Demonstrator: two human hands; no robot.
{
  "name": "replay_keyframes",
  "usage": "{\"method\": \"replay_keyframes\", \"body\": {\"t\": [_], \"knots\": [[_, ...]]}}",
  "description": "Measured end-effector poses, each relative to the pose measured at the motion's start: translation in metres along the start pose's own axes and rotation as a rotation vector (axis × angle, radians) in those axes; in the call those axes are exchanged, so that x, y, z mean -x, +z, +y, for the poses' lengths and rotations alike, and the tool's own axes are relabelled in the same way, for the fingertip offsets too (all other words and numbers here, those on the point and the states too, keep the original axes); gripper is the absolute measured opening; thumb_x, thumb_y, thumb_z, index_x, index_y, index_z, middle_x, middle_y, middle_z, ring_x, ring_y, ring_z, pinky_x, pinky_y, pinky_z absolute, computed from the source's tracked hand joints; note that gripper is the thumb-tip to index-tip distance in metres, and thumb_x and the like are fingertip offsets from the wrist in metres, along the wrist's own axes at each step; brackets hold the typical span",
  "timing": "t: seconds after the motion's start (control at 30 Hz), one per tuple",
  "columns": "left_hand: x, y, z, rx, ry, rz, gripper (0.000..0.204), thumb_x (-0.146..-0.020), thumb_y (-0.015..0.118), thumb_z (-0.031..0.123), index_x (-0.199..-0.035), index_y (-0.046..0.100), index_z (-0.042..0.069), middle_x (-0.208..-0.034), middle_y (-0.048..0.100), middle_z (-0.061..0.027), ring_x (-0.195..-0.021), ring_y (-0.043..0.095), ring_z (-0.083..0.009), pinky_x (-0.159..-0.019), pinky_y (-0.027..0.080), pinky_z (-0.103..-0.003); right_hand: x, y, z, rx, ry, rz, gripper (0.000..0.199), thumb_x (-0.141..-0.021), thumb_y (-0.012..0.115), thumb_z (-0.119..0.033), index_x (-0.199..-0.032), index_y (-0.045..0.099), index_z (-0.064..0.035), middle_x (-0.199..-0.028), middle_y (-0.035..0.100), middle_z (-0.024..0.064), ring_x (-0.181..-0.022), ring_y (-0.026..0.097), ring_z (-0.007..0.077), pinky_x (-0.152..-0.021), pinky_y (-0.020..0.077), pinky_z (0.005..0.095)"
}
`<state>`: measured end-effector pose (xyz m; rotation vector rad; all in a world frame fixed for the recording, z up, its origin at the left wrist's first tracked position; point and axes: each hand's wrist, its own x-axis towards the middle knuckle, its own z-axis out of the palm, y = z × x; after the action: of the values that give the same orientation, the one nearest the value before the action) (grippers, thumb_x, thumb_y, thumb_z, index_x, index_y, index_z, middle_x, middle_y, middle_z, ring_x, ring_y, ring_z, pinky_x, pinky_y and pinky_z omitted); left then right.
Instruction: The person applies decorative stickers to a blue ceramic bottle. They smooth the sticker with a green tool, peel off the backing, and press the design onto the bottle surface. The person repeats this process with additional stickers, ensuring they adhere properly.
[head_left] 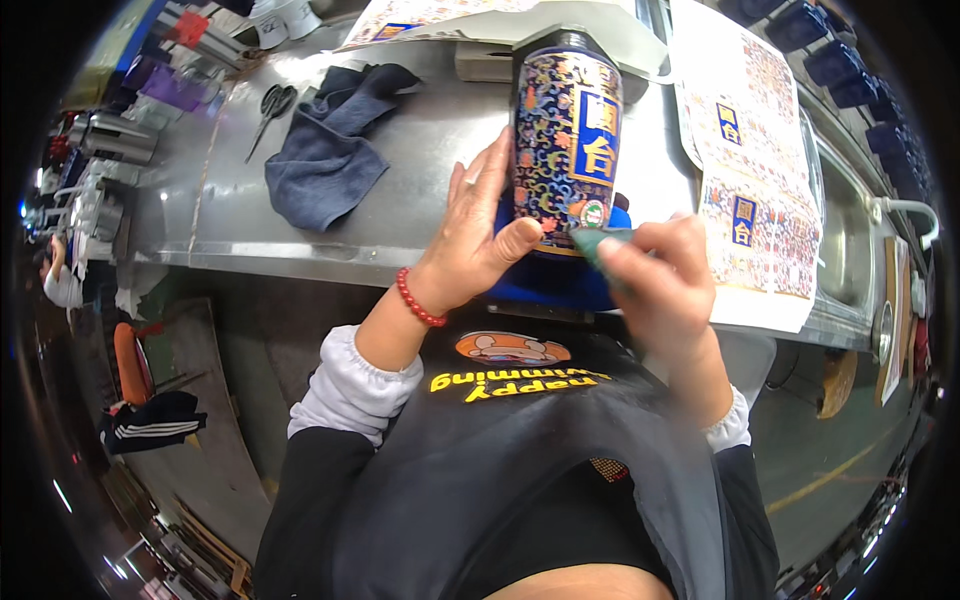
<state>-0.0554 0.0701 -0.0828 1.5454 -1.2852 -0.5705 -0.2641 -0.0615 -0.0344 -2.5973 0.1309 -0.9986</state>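
Head view: dark-blue patterned bottle (566, 140), cylindrical, wrapped in an ornate multicoloured label with a blue panel, lying lengthwise on the steel workbench (420, 200) straight ahead of the person, its near end resting over a blue pad (560, 285) at the bench edge. Left hand (478, 232) cupped against the bottle's left flank, fingers spread upward along it, thumb pressed at the lower rim; red bead bracelet (417, 299) at that wrist. Right hand (660, 275) pinches a small green strip (592, 243) between thumb and fingertips, its tip touching the bottle's near end just beside a small round seal. Judged step: sticking or smoothing the strip onto the bottle while the left hand steadies it; the next move seems to call for a firm brace from the left hand and careful alignment at the rim. Outward: sheets of printed labels (755, 190) to the right, partly overhanging the bench; folded blue-grey cloth (330, 150) to the left, well apart; black scissors (270, 112) beyond it. Sink basin (850, 240) at far right. Dark apron (520, 470) with yellow lettering below.
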Motion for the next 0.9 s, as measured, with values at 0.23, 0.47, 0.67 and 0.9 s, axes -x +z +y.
{"method": "replay_keyframes", "body": {"t": [0.23, 0.47, 0.67, 0.9], "knots": [[0.002, -0.001, 0.001, 0.025, 0.038, -0.019, 0.105, -0.094, 0.049, 0.071, -0.159, 0.017, -0.005, -0.156, 0.037, -0.0245, -0.145, 0.034, -0.0390, -0.119, 0.015, -0.056, -0.008, -0.002, -0.011, -0.107, -0.078, 0.056, 0.037, -0.061, 0.080, -0.004, -0.097, 0.074, -0.0117, -0.084, 0.055, 0.0010, -0.069, 0.049, 0.0199, -0.066, 0.0386, 0.0372], [0.000, 0.001, -0.008, 0.335, -0.015, -0.016, 0.101, -0.100, 0.043, 0.066, -0.158, 0.012, -0.011, -0.161, 0.029, -0.0234, -0.148, 0.031, -0.0285, -0.120, 0.026, -0.038, -0.006, -0.007, -0.002, -0.327, 0.019, 0.031, 0.041, -0.063, 0.082, 0.001, -0.103, 0.074, -0.0054, -0.082, 0.057, 0.0061, -0.068, 0.051, 0.0214, -0.062, 0.0397, 0.0354], [0.003, 0.002, -0.016, 0.155, 0.012, -0.038, 0.093, -0.103, 0.046, 0.057, -0.159, 0.013, -0.008, -0.159, 0.032, -0.0215, -0.147, 0.034, -0.0278, -0.119, 0.028, -0.039, 0.003, -0.002, 0.000, -0.486, 0.429, 0.090, 0.025, -0.082, 0.077, 0.001, -0.106, 0.070, 0.0032, -0.087, 0.064, 0.0124, -0.075, 0.061, 0.0198, -0.065, 0.0469, 0.0285], [0.006, -0.003, -0.022, 0.182, 0.048, -0.087, 0.091, -0.103, 0.049, 0.054, -0.159, 0.011, -0.007, -0.160, 0.030, -0.0224, -0.149, 0.031, -0.0291, -0.120, 0.026, -0.039, -0.004, -0.002, 0.006, -0.220, 0.117, 0.085, 0.039, -0.070, 0.082, 0.006, -0.107, 0.073, -0.0040, -0.089, 0.059, 0.0077, -0.075, 0.054, 0.0207, -0.066, 0.0431, 0.0320]]}}
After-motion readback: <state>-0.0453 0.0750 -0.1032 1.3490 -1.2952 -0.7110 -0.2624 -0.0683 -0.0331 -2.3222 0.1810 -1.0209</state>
